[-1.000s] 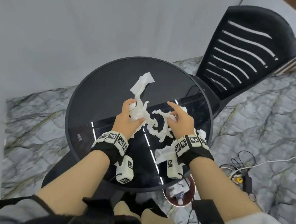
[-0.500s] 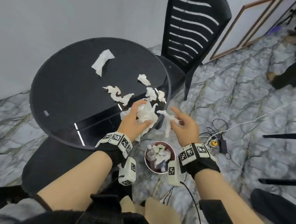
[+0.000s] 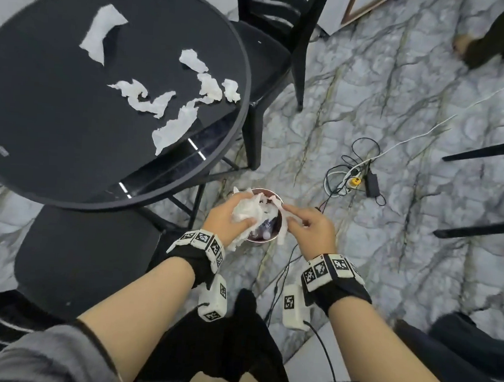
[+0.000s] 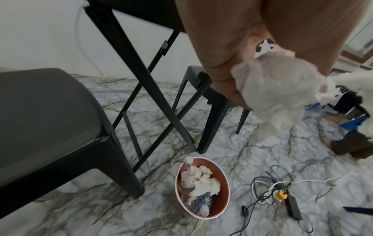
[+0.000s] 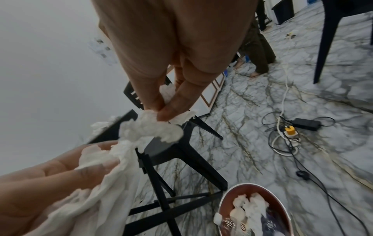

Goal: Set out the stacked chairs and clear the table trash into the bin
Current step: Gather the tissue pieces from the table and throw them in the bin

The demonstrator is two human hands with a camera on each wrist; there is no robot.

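The round black table [image 3: 55,123] takes up the upper left of the head view, and where a second ago both hands were gathering tissue on its top, they have since swung off its edge and now hang above the bin [image 3: 271,240] on the marble floor [image 3: 399,111] — which I read as one handful about to be dropped, with the clearing only partly done. Two black chairs are set out at the table: one chair [image 3: 263,57] on its far side, the other chair seat [image 3: 85,259] on the near side; legs of more furniture show at the right edge, too little to count. About six torn tissue scraps [image 3: 141,99] lie on the tabletop, though a couple touch, so the count is rough. The left hand [image 3: 225,218] has its fingers curled round a crumpled tissue wad [image 3: 248,211], while the right hand [image 3: 313,228] pinches a thinner tissue strip [image 5: 157,127] between thumb and fingertips; the strip meets the wad, and whether it is one piece I cannot tell. One bin — already holding white tissue and a plastic bottle [image 4: 187,175]. A tangle of cables [image 3: 356,174] lies on the floor beside it.
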